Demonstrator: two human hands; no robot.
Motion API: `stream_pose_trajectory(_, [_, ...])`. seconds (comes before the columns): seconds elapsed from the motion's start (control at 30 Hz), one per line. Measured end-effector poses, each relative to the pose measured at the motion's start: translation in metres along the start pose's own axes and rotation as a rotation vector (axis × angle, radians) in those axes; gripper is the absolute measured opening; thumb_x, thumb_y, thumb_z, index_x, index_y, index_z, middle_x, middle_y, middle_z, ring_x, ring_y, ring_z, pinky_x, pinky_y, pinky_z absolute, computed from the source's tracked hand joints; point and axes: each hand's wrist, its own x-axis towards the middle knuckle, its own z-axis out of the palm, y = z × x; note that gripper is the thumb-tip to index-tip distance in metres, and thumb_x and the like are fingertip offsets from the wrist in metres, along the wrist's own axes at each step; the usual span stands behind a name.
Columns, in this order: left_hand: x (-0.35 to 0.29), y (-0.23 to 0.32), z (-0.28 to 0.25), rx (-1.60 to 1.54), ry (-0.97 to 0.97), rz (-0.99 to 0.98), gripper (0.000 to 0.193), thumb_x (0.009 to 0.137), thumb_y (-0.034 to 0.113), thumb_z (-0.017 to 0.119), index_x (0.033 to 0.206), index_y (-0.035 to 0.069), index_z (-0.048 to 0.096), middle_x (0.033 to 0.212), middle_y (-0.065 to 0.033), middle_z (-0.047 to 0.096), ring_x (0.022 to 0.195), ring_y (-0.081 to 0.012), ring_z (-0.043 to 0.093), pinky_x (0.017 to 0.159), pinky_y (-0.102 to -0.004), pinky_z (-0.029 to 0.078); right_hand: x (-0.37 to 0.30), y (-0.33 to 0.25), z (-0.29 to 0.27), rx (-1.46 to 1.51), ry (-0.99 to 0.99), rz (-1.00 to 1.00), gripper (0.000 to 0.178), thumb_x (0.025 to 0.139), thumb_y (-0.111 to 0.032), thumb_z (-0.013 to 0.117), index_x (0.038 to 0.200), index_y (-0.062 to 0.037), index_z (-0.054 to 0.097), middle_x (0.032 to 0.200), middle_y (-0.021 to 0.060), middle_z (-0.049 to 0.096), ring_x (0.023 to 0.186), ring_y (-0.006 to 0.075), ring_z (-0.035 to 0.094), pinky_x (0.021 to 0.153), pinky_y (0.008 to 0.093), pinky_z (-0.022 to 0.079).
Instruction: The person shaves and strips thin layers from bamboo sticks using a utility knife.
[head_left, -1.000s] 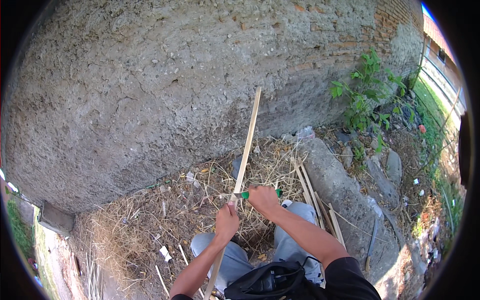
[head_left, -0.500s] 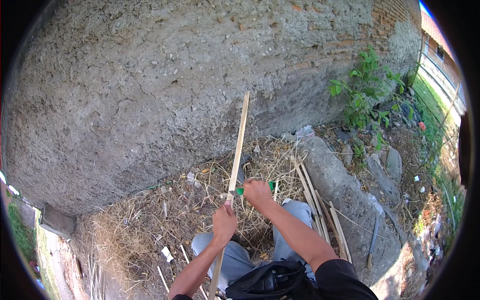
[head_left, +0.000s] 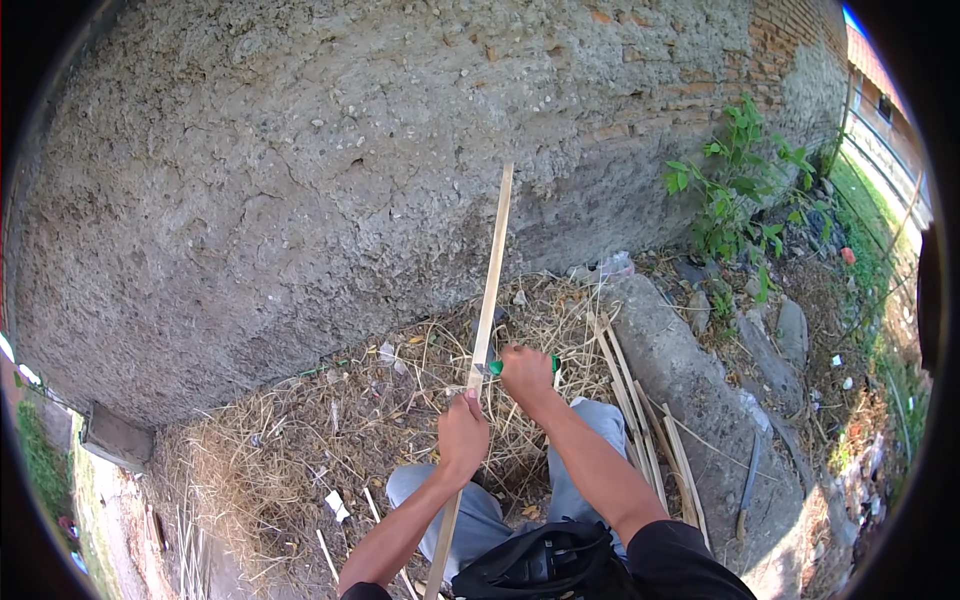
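Observation:
A long pale strip of wood or bamboo (head_left: 497, 235) runs up from between my knees, its far end rising in front of the wall. My left hand (head_left: 463, 437) is closed around it below the middle. To the right, my right hand (head_left: 527, 377) grips the green handle of a knife (head_left: 496, 368). The small blade lies against the strip just above my left fingers, mostly too small to make out. Curled shavings (head_left: 450, 330) cover the ground beneath.
A rough grey wall (head_left: 300, 200) stands ahead. More strips (head_left: 633, 410) lean beside my right knee against a concrete slab (head_left: 700, 430), where a long blade with a handle (head_left: 749, 480) lies. A leafy plant (head_left: 740, 180) grows at right. A black bag (head_left: 540, 565) sits on my lap.
The strip has shifted a little to the right and stands slightly more upright. My left hand has moved right and slightly up, my right hand slightly up with the knife.

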Motion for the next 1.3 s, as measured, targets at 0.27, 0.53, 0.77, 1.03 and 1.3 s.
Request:
stream_pose_trajectory(0.27, [0.002,0.019,0.01,-0.012,0.029,0.047,0.043,0.104,0.026,0.037,0.084,-0.006,0.058,0.071,-0.0279,0.061,0.069,-0.0492,0.061,0.063,-0.0553,0.046,0.005,0.014,-0.013,0.107,0.183,0.015,0.014,0.075,-0.009,0.066,0.087,-0.002,0.065,0.073,0.013,0.066,0.06,0.0346,0.066,0.052,0.0449,0.051])
stream_pose_trajectory(0.53, [0.005,0.04,0.011,-0.038,0.021,0.135,0.037,0.103,0.025,0.039,0.09,-0.005,0.057,0.064,-0.0289,0.06,0.062,-0.0489,0.061,0.056,-0.0559,0.047,0.014,0.029,-0.026,0.074,0.278,-0.002,0.015,0.077,-0.01,0.067,0.089,-0.0025,0.065,0.073,0.0132,0.066,0.06,0.0339,0.065,0.051,0.0444,0.05])
stream_pose_trajectory(0.77, [-0.001,0.055,0.008,0.061,-0.068,0.165,0.043,0.104,0.027,0.037,0.088,-0.007,0.057,0.067,-0.0318,0.06,0.065,-0.0515,0.061,0.06,-0.0559,0.047,0.029,0.056,-0.047,0.12,0.338,0.249,0.013,0.072,-0.012,0.07,0.073,-0.0036,0.061,0.067,0.0175,0.065,0.064,0.0398,0.064,0.06,0.0496,0.05])
stream_pose_trajectory(1.03, [0.002,0.059,-0.003,0.074,-0.121,0.196,0.039,0.103,0.025,0.039,0.091,-0.008,0.056,0.066,-0.0316,0.061,0.063,-0.0507,0.062,0.058,-0.0559,0.05,0.041,0.06,-0.04,0.144,0.244,0.435,0.014,0.075,-0.017,0.071,0.081,-0.0048,0.067,0.075,0.0184,0.068,0.071,0.0393,0.067,0.065,0.0497,0.052])
stream_pose_trajectory(1.3, [-0.029,0.037,-0.02,0.121,-0.192,0.131,0.038,0.103,0.024,0.039,0.091,-0.008,0.055,0.064,-0.0311,0.059,0.062,-0.0515,0.06,0.057,-0.057,0.047,0.045,0.071,-0.031,0.058,0.146,0.417,0.018,0.075,-0.019,0.071,0.084,-0.0037,0.069,0.077,0.0225,0.068,0.075,0.0406,0.068,0.069,0.0507,0.054])
